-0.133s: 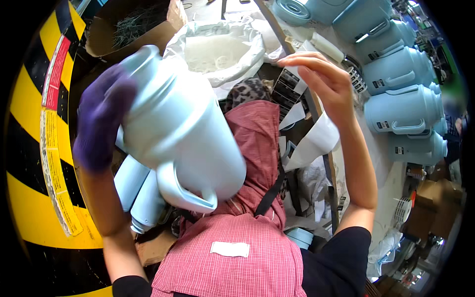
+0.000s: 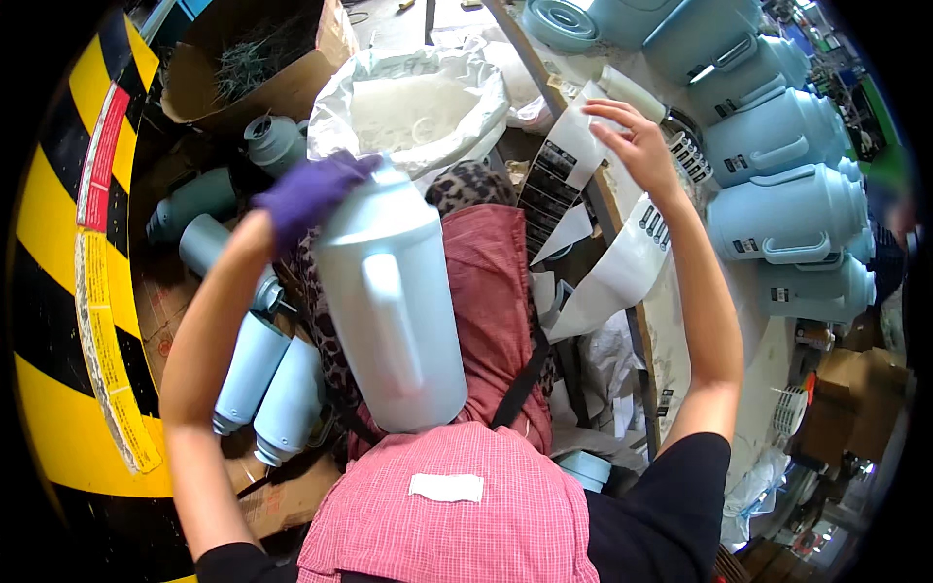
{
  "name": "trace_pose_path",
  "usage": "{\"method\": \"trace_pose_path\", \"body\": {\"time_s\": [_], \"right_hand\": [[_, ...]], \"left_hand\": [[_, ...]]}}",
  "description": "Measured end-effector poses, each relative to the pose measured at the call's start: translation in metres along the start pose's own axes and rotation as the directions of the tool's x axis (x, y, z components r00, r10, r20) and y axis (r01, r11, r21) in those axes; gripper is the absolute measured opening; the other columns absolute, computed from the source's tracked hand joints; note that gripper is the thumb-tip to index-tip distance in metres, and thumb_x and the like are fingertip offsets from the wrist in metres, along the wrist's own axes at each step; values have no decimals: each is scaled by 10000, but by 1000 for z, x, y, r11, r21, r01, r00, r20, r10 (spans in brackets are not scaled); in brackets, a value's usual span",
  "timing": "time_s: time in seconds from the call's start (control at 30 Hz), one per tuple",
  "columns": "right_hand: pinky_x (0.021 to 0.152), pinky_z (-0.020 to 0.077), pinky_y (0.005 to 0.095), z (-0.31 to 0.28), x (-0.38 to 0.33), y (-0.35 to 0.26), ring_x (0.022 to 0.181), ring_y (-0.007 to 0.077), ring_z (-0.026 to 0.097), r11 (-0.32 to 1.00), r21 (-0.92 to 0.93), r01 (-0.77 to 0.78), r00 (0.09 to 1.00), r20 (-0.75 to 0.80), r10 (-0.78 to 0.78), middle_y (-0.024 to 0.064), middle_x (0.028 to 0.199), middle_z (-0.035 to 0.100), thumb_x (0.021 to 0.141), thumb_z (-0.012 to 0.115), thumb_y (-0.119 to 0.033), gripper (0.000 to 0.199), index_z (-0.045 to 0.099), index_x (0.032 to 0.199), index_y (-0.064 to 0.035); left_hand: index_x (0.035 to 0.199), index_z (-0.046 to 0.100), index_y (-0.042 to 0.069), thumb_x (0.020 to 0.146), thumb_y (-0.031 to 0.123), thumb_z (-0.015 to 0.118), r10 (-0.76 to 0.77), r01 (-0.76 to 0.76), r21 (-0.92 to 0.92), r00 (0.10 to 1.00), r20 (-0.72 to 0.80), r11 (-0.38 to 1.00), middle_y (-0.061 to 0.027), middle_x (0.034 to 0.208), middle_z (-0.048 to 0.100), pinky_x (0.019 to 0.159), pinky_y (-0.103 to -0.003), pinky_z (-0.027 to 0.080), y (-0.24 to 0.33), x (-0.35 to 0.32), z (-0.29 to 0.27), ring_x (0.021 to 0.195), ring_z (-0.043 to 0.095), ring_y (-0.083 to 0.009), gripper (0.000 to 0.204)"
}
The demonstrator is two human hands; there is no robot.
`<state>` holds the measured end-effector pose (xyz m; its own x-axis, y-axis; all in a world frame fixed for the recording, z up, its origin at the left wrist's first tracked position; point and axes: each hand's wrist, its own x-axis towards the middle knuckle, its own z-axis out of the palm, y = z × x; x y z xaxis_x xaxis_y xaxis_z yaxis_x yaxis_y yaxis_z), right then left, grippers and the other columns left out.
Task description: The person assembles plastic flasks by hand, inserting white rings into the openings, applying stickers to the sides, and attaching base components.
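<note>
A light blue jug (image 2: 394, 301) with a side handle stands on my lap, its handle facing up toward me. My left hand (image 2: 316, 199), in a purple glove, is closed around the jug's narrow top. My right hand (image 2: 637, 146) is bare, with fingers loosely bent and a gap between thumb and fingers. Its fingertips are at the upper edge of a label sheet (image 2: 564, 151) with black printed labels; whether they touch it I cannot tell. A curling strip of white backing paper (image 2: 612, 282) hangs over the table edge below that hand.
Several light blue jugs (image 2: 773, 214) stand along the table at right. More blue jug bodies (image 2: 292, 398) lie at my left, beside the yellow-black striped post (image 2: 58, 291). Ahead are a bucket lined with a white bag (image 2: 418, 107) and a cardboard box (image 2: 321, 58).
My left hand has swung the jug from a tilted, raised position down onto my lap, turning its handle upward. My right hand has lowered slightly to the label sheet.
</note>
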<state>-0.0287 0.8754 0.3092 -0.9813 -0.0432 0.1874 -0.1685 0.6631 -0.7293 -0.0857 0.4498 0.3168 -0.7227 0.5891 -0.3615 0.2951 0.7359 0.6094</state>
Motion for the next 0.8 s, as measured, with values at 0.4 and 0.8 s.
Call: {"method": "trace_pose_path", "body": {"time_s": [0.4,0.8], "right_hand": [[1098,418,425,-94,99,195,1307,410,496,868,-489,-88,964,177,198,226,1347,574,755,741,-150,742,501,1455,-89],[919,497,366,-85,143,175,1086,254,626,914,-227,-336,891,236,387,148,1217,649,757,819,-477,794,600,1325,33]], "left_hand": [[1479,484,193,951,537,528,829,-554,694,547,-113,460,-71,1527,490,1212,-564,171,124,270,113,1444,408,-284,632],[1502,459,158,917,574,574,743,-676,542,656,135,498,-105,1579,399,1178,-633,205,164,262,161,1458,335,-396,727]]}}
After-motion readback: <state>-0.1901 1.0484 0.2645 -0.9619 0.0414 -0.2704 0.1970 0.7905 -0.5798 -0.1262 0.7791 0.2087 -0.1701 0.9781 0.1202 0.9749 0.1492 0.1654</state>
